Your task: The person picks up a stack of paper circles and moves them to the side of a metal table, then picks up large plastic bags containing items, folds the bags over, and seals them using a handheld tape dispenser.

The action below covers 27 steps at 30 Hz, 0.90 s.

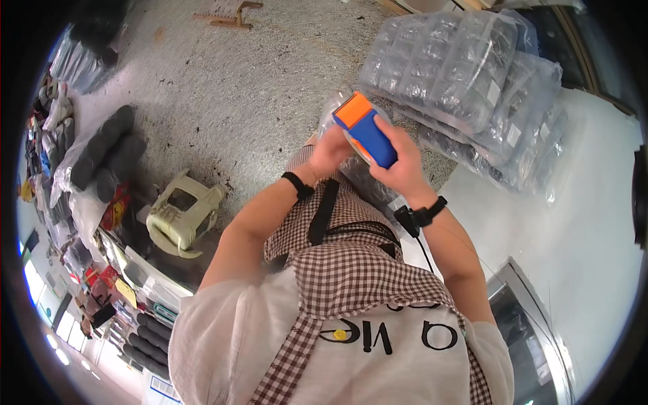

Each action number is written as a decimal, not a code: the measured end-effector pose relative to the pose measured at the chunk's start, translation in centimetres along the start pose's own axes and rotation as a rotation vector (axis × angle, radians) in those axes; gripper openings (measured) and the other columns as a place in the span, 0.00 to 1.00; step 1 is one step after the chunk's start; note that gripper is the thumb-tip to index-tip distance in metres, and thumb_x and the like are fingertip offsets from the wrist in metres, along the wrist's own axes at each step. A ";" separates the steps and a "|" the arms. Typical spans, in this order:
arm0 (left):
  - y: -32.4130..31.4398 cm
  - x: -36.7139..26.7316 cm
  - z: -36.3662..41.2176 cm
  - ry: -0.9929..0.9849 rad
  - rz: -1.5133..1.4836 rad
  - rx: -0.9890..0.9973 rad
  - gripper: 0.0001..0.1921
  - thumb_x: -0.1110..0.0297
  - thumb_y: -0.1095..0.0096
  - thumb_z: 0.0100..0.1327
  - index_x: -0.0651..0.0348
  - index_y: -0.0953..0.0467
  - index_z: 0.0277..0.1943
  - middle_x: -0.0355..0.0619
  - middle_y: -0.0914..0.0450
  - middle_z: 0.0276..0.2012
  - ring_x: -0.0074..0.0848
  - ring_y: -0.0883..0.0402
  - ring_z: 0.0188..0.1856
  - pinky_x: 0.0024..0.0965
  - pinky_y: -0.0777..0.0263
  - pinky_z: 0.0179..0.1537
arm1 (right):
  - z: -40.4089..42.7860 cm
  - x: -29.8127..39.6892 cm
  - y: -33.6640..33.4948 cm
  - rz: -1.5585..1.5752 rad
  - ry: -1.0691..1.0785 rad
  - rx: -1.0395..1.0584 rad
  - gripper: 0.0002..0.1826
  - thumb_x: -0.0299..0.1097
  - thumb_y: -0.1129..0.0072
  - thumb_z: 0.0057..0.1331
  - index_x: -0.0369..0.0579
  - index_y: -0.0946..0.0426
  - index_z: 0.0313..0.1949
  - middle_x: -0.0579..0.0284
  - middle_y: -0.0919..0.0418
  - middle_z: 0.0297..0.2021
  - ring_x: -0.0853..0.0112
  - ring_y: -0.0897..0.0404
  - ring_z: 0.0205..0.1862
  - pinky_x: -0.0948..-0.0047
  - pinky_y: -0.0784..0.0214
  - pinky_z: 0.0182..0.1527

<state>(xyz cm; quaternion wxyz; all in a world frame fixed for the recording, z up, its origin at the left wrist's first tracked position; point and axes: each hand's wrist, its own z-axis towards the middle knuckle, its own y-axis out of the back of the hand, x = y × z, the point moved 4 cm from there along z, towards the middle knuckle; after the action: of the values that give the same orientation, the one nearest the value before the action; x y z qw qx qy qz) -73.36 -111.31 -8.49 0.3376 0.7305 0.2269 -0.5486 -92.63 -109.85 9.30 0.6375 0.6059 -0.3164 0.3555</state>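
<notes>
My right hand [402, 164] grips a blue and orange hand-held tool [372, 136], which looks like a packing tape dispenser. Its orange end points up and to the left in the view. Close against the tool's left side is my left hand [331, 152]. Its fingers are partly hidden behind the tool, so what they hold cannot be seen. Beneath both hands lies a clear plastic bag [374, 185] with dark contents, partly covered by the hands and the checked apron [354, 263].
Stacked plastic-wrapped padded goods [440, 71] stand at the right, beside a white surface [572, 167]. A pale green plastic stool [185, 215] is at the left. Beyond it are dark padded rolls [104, 152] in plastic. A wooden frame [233, 17] lies on the speckled floor [243, 86].
</notes>
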 end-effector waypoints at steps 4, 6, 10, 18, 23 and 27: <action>7.6 -0.2 0.9 0.338 -0.807 -0.516 0.18 0.60 0.45 0.75 0.63 0.20 0.58 0.46 0.18 0.55 0.29 0.22 0.61 0.39 0.31 0.67 | -1.1 -3.0 -2.9 -0.112 -0.049 0.120 0.47 0.32 0.32 0.49 0.66 0.30 0.73 0.53 0.25 0.38 0.55 0.21 0.36 0.57 0.23 0.40; 9.0 -2.4 2.0 0.413 -0.735 -0.319 0.23 0.52 0.46 0.79 0.64 0.20 0.59 0.47 0.16 0.53 0.30 0.21 0.61 0.40 0.31 0.67 | -0.3 -2.3 -3.4 -0.122 -0.047 0.149 0.47 0.32 0.32 0.49 0.66 0.30 0.73 0.53 0.26 0.38 0.54 0.21 0.36 0.57 0.23 0.40; 9.2 -5.1 4.8 0.625 -0.693 -0.019 0.24 0.52 0.40 0.77 0.66 0.21 0.60 0.44 0.16 0.53 0.28 0.18 0.55 0.34 0.27 0.61 | 1.0 -1.3 -3.4 -0.184 -0.105 0.180 0.46 0.33 0.32 0.50 0.66 0.30 0.73 0.53 0.25 0.38 0.54 0.21 0.37 0.57 0.24 0.40; 10.6 1.3 10.0 0.618 -0.263 -0.097 0.14 0.61 0.34 0.72 0.65 0.13 0.45 0.44 0.13 0.35 0.24 0.16 0.39 0.27 0.22 0.42 | 2.3 0.6 -2.2 -0.258 -0.281 0.275 0.43 0.34 0.33 0.53 0.62 0.29 0.72 0.49 0.22 0.36 0.50 0.19 0.38 0.56 0.23 0.42; 10.5 9.4 11.4 0.722 -0.038 -0.168 0.13 0.60 0.30 0.66 0.62 0.12 0.39 0.48 0.14 0.27 0.25 0.15 0.36 0.32 0.21 0.42 | -3.0 2.1 2.3 -0.389 -0.438 0.440 0.41 0.37 0.33 0.53 0.62 0.28 0.71 0.48 0.21 0.34 0.49 0.18 0.38 0.55 0.23 0.42; 3.6 11.3 10.5 0.578 0.291 0.155 0.22 0.57 0.26 0.63 0.62 0.17 0.54 0.53 0.12 0.44 0.41 0.14 0.51 0.45 0.22 0.56 | -7.0 -0.3 2.4 -0.416 -0.584 0.525 0.42 0.37 0.33 0.52 0.65 0.28 0.70 0.50 0.23 0.34 0.50 0.19 0.35 0.55 0.24 0.39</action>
<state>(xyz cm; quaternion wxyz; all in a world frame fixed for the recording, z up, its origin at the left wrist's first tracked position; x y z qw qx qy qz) -74.33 -121.97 -20.14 0.2776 0.9042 0.1641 -0.2801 -95.00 -102.89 9.90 0.4040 0.8730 -0.2536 0.1017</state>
